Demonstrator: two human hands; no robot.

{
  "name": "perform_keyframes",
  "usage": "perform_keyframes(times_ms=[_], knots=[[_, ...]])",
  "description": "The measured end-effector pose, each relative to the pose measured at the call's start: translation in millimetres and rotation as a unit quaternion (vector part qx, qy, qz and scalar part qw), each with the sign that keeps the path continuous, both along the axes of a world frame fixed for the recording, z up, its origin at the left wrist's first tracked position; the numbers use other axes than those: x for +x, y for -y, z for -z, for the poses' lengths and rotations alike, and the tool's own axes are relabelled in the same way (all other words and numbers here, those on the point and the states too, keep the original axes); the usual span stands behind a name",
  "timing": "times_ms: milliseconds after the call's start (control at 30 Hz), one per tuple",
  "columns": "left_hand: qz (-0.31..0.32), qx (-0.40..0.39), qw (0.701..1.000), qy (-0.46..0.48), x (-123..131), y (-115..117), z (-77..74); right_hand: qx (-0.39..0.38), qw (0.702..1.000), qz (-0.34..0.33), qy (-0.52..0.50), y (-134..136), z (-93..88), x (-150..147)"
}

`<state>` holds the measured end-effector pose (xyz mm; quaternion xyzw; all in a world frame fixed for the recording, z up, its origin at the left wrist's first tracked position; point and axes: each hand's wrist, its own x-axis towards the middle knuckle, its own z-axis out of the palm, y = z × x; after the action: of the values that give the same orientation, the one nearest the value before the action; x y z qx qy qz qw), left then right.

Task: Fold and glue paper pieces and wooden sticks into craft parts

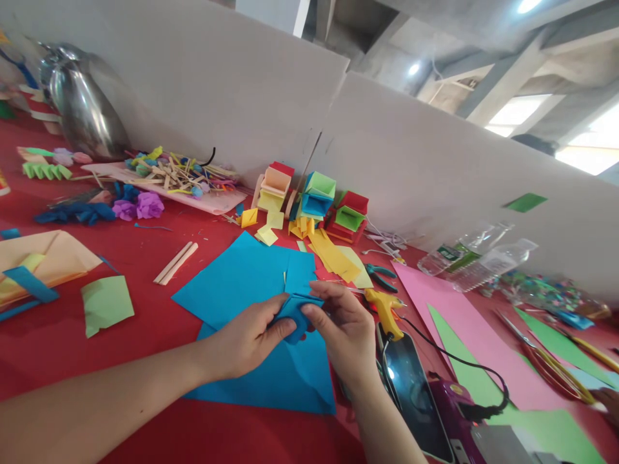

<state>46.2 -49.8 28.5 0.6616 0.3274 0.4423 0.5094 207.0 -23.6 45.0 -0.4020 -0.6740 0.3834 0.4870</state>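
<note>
Between my two hands is a small folded piece of blue paper (294, 330). My left hand (251, 338) pinches its left side, thumb on top. On the right edge, my right hand (345, 328) grips with thumb and fingers; some fingertips are hidden behind the paper. Below lie larger blue paper sheets (227, 277), flat on the red table. Just right of my right hand rests a yellow hot glue gun (384, 312), and beside it a dark-screened phone (418, 393) with a cable across it.
Folded paper boxes (316, 196) stand by the white partition (217, 96). Farther left are a pink tray (203, 201) of craft sticks and a metal jug (84, 106). Pliers (382, 277), plastic bottles (496, 264), scissors (546, 364) and another person's hand (608, 399) are at right.
</note>
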Motion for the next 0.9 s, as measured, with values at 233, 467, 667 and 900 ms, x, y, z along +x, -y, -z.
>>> perform_keyframes(times_ms=[233, 467, 667, 900], knots=[[-0.054, 0.021, 0.998, -0.024, -0.4, -0.5, 4.0, 0.070, 0.997, -0.036, 0.012, -0.1, -6.2, 1.1], [-0.044, 0.007, 0.999, -0.022, -0.7, -3.5, 4.1, 0.103, 0.991, -0.075, 0.028, -1.0, -4.8, 2.0], [-0.058, 0.029, 0.998, -0.024, 0.7, -3.4, 1.6, 0.124, 0.990, -0.052, 0.033, 1.6, -2.8, -0.9], [-0.104, 0.068, 0.985, -0.119, -2.5, -7.8, 2.4, 0.208, 0.974, 0.001, 0.090, 6.9, -10.1, 0.4]])
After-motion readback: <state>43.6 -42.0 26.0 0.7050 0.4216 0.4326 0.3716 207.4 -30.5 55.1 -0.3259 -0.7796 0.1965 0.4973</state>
